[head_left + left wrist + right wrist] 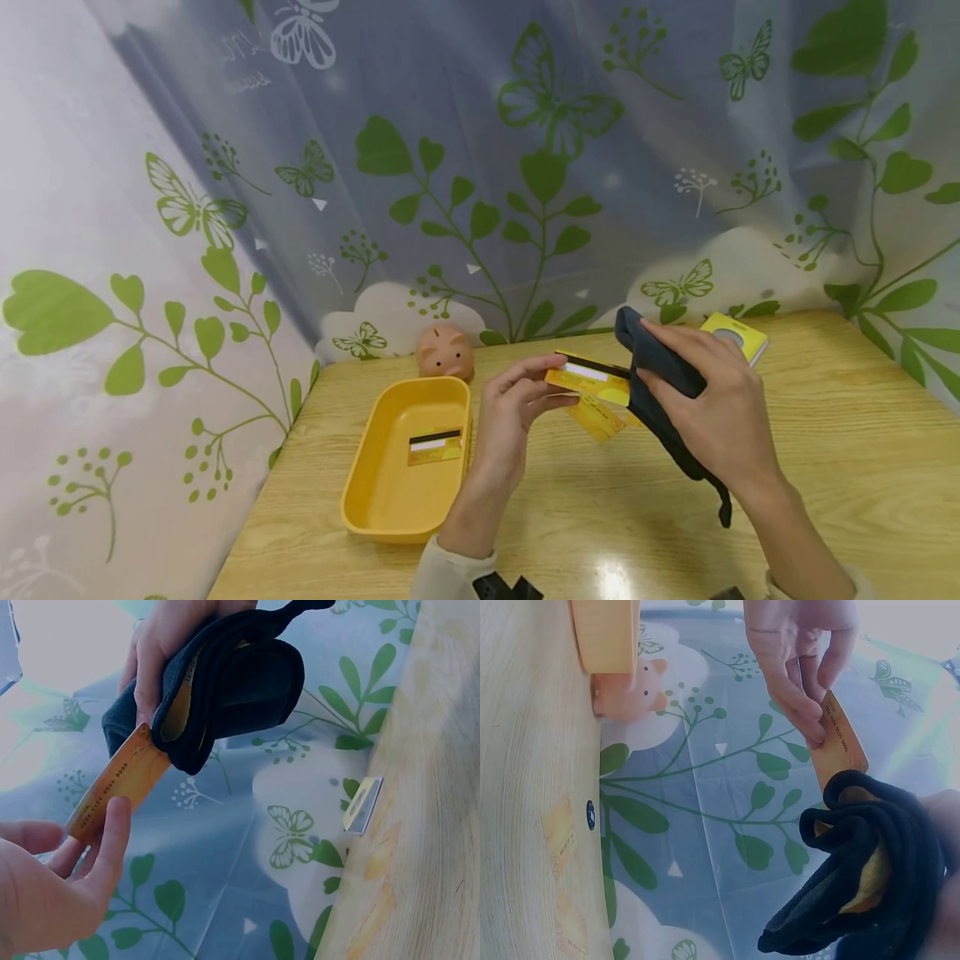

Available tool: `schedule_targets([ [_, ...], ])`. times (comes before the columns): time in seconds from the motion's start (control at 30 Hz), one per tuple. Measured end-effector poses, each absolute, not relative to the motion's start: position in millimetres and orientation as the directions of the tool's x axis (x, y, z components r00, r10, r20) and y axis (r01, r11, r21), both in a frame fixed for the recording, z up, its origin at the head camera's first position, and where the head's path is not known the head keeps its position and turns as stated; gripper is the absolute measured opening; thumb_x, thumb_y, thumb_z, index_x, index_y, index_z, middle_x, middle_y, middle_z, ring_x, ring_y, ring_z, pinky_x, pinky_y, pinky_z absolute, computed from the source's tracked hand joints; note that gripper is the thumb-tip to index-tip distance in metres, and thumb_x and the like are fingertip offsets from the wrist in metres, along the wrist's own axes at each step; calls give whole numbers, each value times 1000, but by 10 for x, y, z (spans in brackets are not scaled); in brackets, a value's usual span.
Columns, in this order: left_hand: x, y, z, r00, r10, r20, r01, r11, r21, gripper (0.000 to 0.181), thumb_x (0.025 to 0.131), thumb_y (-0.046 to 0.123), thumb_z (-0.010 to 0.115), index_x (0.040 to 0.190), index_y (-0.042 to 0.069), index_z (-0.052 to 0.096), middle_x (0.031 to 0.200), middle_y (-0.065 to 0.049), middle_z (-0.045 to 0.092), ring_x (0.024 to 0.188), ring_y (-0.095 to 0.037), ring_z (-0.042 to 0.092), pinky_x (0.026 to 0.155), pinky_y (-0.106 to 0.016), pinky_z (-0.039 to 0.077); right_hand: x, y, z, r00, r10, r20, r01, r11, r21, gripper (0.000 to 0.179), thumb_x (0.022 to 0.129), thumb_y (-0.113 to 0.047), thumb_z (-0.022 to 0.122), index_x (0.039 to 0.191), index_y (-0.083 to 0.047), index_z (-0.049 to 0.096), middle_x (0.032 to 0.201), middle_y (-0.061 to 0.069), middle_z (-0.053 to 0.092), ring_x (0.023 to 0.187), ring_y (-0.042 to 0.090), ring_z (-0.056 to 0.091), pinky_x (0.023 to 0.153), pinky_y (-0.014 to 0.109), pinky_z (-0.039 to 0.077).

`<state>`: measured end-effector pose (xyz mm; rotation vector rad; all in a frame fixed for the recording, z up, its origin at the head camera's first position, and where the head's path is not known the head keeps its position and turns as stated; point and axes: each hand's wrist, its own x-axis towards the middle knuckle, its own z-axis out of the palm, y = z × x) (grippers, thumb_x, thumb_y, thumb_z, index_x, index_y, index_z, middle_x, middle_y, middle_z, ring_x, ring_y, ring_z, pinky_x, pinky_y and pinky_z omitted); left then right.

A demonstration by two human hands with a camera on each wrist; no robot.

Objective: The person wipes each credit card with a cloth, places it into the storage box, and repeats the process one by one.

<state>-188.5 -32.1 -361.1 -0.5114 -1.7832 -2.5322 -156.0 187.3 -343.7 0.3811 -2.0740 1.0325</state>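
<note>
In the head view my left hand [517, 408] pinches the end of a yellow bank card [588, 379]. The card's other end is at the mouth of a dark fabric pouch [663, 375], which my right hand [712, 400] grips above the table. More yellow shows between the pouch's folds in both wrist views; what it is cannot be told. Below the hands, another yellow card [597, 418] lies on the table. The right wrist view shows two cards there, a nearer one [571, 926] and a farther one [559, 836].
To the left stands a yellow tray [360, 467] with one bank card [435, 447] lying in it. Behind it sits a pink piggy bank [445, 352]. A yellow-and-white box-like item [738, 335] is at the back right. A patterned curtain [465, 167] hangs behind the wooden table [570, 508].
</note>
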Motion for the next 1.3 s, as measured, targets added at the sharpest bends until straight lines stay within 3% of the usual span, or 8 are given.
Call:
schedule_targets([
  [0.2, -1886, -333, -3599, -952, 186, 244, 169, -346, 923, 25, 103, 0, 59, 123, -10, 69, 115, -15, 69, 82, -16, 69, 88, -47, 62, -1559, 1870, -3435, -661, 65, 748, -558, 623, -547, 65, 79, 6, 87, 137, -18, 71, 126, 9, 72, 109, 30, 59, 82, 25, 42],
  [0.4, -1888, -353, -3597, -953, 209, 220, 157, -279, 947, 43, 96, -11, 64, 138, 1, 65, 109, -10, 64, 82, -16, 67, 88, -45, 62, -1549, 1900, -3430, -660, 83, 747, -540, 638, -548, 66, 79, 4, 88, 137, -20, 71, 126, 10, 72, 113, 33, 59, 85, 21, 41],
  [0.57, -1896, -382, -3589, -952, 198, 234, 172, -285, 943, 47, 96, -12, 64, 141, 1, 62, 111, -10, 57, 76, -13, 63, 87, -43, 63, -1515, 1937, -3393, -662, 107, 742, -530, 634, -564, 67, 78, 3, 89, 137, -23, 71, 128, 10, 71, 118, 37, 60, 89, 15, 38],
  [0.8, -1892, -372, -3572, -962, 134, 237, 185, -318, 930, 49, 92, -12, 70, 139, 2, 64, 111, -9, 58, 79, -18, 73, 88, -50, 62, -1420, 1806, -3315, -670, 42, 742, -586, 583, -562, 70, 78, 3, 89, 138, -26, 70, 130, 1, 71, 112, 18, 60, 89, 8, 43],
  [0.9, -1874, -337, -3576, -955, 141, 261, 208, -306, 929, 49, 92, -10, 72, 138, 5, 66, 115, -13, 63, 84, -20, 76, 88, -49, 62, -1378, 1682, -3328, -670, -17, 742, -626, 552, -551, 70, 78, 3, 89, 139, -25, 69, 131, -1, 70, 112, 16, 60, 90, 10, 45],
  [1.13, -1841, -263, -3610, -955, 138, 262, 230, -213, 950, 48, 93, -8, 69, 137, 9, 67, 124, -16, 73, 85, -16, 76, 79, -30, 62, -1355, 1450, -3411, -663, -120, 739, -678, 515, -524, 70, 78, 2, 88, 140, -25, 68, 133, -5, 67, 115, 17, 57, 94, 20, 46],
  [1.3, -1835, -226, -3629, -943, 131, 305, 285, -155, 946, 52, 91, -15, 64, 135, 11, 70, 121, -14, 75, 78, -8, 63, 69, -19, 50, -1363, 1397, -3453, -648, -143, 748, -691, 523, -498, 71, 77, 4, 89, 140, -22, 68, 135, -3, 67, 115, 19, 57, 95, 24, 46],
])
